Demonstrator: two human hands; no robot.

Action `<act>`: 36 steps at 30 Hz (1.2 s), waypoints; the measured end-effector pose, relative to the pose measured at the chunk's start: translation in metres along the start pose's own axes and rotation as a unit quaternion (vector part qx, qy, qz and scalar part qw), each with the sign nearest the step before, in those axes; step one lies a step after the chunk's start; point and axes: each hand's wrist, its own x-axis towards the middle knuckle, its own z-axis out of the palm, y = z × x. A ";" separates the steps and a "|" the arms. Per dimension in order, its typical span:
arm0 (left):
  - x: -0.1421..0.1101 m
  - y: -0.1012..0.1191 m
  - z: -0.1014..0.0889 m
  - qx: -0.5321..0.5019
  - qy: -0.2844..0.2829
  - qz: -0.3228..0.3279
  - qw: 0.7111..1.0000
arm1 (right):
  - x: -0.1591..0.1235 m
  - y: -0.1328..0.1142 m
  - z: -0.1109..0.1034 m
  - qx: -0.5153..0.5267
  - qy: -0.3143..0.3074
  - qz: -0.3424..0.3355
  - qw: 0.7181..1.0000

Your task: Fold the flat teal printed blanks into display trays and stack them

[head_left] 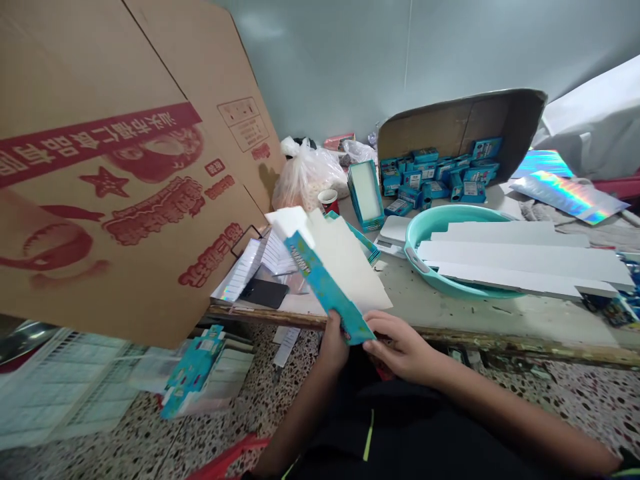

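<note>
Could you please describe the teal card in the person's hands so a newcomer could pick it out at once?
Beside the large brown cardboard sheet with red print runs a workbench. At its near edge, the left hand and right hand hold a narrow teal card. Unlike the small teal boxes heaped behind, it carries a white panel along one side.

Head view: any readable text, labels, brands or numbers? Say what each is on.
Red banner on cardboard carton, upside down: "汕头市福仁食品有", probably; the end is unclear.
Other red lettering on the carton: too blurred to read.
Blue printed card: lettering too small to read.
Small blue boxes: print too small to read.
</note>
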 end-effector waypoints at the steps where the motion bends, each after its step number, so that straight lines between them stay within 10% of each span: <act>1: 0.004 0.003 0.002 0.021 0.019 0.019 0.999 | -0.002 0.005 0.001 -0.025 0.029 0.020 0.999; 4: 0.015 0.013 -0.002 0.162 0.124 0.194 0.960 | -0.011 0.021 -0.004 -0.154 0.059 0.086 0.983; 6: 0.022 0.020 -0.015 0.305 0.127 0.369 0.869 | -0.018 0.030 -0.018 -0.220 0.030 0.121 0.967; 9: 0.035 0.027 -0.032 0.505 -0.054 0.480 0.715 | -0.032 0.041 -0.045 -0.285 -0.054 0.143 0.946; 12: 0.048 0.025 -0.029 0.592 -0.231 0.402 0.659 | -0.045 0.054 -0.065 -0.352 -0.116 0.150 0.917; 23: 0.081 0.001 0.027 0.636 -0.329 0.250 0.652 | -0.036 0.085 -0.009 -0.520 -0.038 0.155 0.839; 36: 0.079 -0.022 0.014 0.631 -0.305 0.340 0.627 | -0.028 0.119 -0.009 -0.442 -0.073 0.196 0.872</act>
